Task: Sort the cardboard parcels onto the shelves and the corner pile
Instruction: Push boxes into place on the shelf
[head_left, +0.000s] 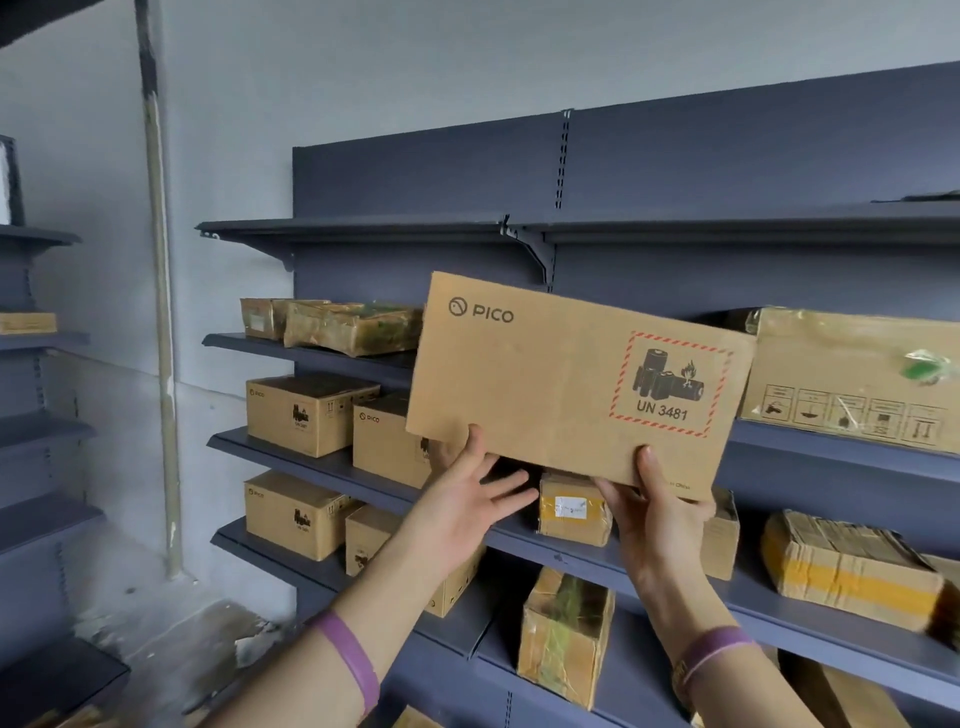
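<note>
Currently the box (576, 384), a brown cardboard parcel printed with a brand mark and a battery hazard label, is held up in the air in front of the dark shelves (675, 228), level with the second shelf from the top and tilted slightly down to the right. The right hand (655, 512) grips its lower right edge, thumb on the front face and fingers behind. The left hand (470, 499) is open, fingers spread, thumb touching the lower left edge and palm under the bottom; it supports rather than clamps. Judgement: the box looks stiff, with crisp corners and flat faces, and dry, so not slippery. Being carried largely by one hand's pinch suggests it is light to moderate. The battery label argues for no dropping or crushing. Best hold is probably both hands under the bottom edge or at opposite ends, not on the face. Count of parcels on the shelves, as far as visible: four plain branded boxes at left, one partly hidden by the left arm; about three tape-wrapped parcels on the second shelf; four more taped ones lower right. Some are cut off by the frame, so the totals are uncertain.
</note>
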